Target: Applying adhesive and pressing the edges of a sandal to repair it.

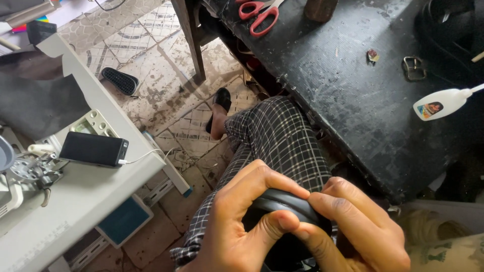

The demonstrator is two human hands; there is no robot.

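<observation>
Nearest the camera, at about 6 o'clock in the view, both hands close around a rolled black leather strap (282,201). The left hand (237,226) curls over it from 8 o'clock, thumb pressed along its lower edge; the right hand (353,226) pinches its curved top from 4 o'clock, forefinger laid across the roll. The strap sits above the person's lap, over the black-and-white checked trousers (275,136), which run up toward 12 o'clock to a bare foot in a dark sandal (219,108) on the patterned tiled floor (156,55).

At 9 o'clock stands a pale grey sewing-machine surface (96,186), and on it lies a black rectangular power bank (94,149) with a white cable (146,155) plugged into its end; metal machine parts (30,168) sit just beside it at the left edge. A loose dark shoe sole (119,80) lies on the floor beyond, near 10 o'clock.

At 2 o'clock a worn black work surface (353,95) slants across the view. Near its right edge lies a white plastic glue bottle (441,103) with a coloured label. Farther in lie a brass belt buckle (414,68) and a small reddish scrap (372,55), well apart from the bottle. Farthest off, at 12 o'clock, lie red-handled scissors (259,15).
</observation>
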